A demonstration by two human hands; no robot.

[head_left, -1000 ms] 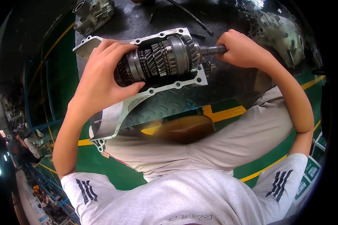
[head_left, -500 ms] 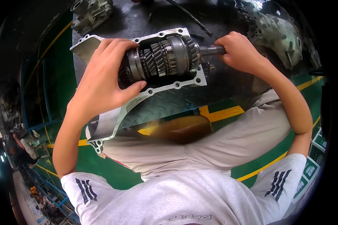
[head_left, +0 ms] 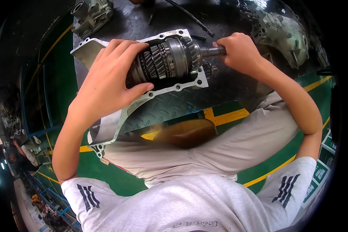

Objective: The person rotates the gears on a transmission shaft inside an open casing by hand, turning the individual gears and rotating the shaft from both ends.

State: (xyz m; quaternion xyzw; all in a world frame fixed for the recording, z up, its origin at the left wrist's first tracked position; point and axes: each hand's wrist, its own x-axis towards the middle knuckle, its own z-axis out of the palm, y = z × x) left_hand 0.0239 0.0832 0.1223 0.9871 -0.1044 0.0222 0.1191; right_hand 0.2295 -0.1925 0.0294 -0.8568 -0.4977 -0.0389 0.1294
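A gear shaft (head_left: 158,62) carrying several helical gears and synchronizer rings lies lengthwise inside an open metal gearbox housing (head_left: 178,87). My left hand (head_left: 104,77) is wrapped over the shaft's left end, thumb on the near side and fingers on the far side, hiding the gears beneath. Out past the housing's right edge, my right hand (head_left: 239,52) grips the splined end of the same shaft. A second, smaller splined shaft end (head_left: 210,69) sticks out just below it. The housing's left part flares out under my left wrist.
The housing rests on a dark tread-plate bench (head_left: 158,112). Another metal casting (head_left: 91,17) stands at the back left, and a large bell-shaped housing (head_left: 284,36) at the right. A long rod (head_left: 193,19) lies behind. A brown round stool (head_left: 185,131) is between the legs.
The gear shaft has slid left, deeper into the housing, and my right hand has moved left with it. My left hand stays around the shaft's left end.
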